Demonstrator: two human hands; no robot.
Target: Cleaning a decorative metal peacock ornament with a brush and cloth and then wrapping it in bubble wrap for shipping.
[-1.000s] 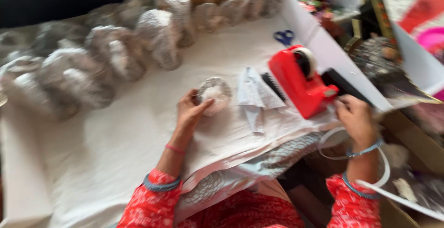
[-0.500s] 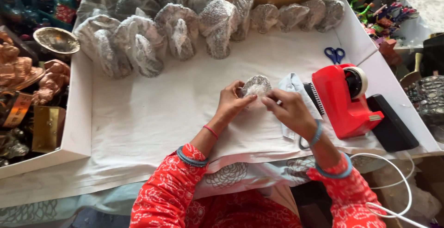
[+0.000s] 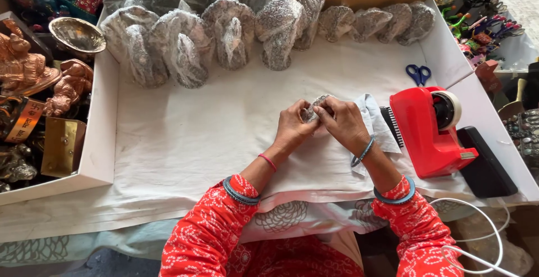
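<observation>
My left hand (image 3: 292,126) and my right hand (image 3: 341,123) meet over the middle of a white cloth-covered tabletop (image 3: 185,136). Together they grip a small silvery ornament wrapped in clear plastic (image 3: 314,107), mostly hidden behind my fingers. Both arms wear red patterned sleeves and bangles. A small pile of folded white paper sheets (image 3: 375,121) lies just right of my right hand.
A red tape dispenser (image 3: 429,131) stands at the right beside a black slab (image 3: 485,164), with blue scissors (image 3: 418,75) behind it. Several plastic-wrapped silver figures (image 3: 224,30) line the far edge. Copper figurines (image 3: 33,69) sit left, colourful trinkets (image 3: 483,13) far right.
My right hand came in from the lower right to join the left on the wrapped ornament. The view swung left and steadied, and both hands now hold the piece closer together.
</observation>
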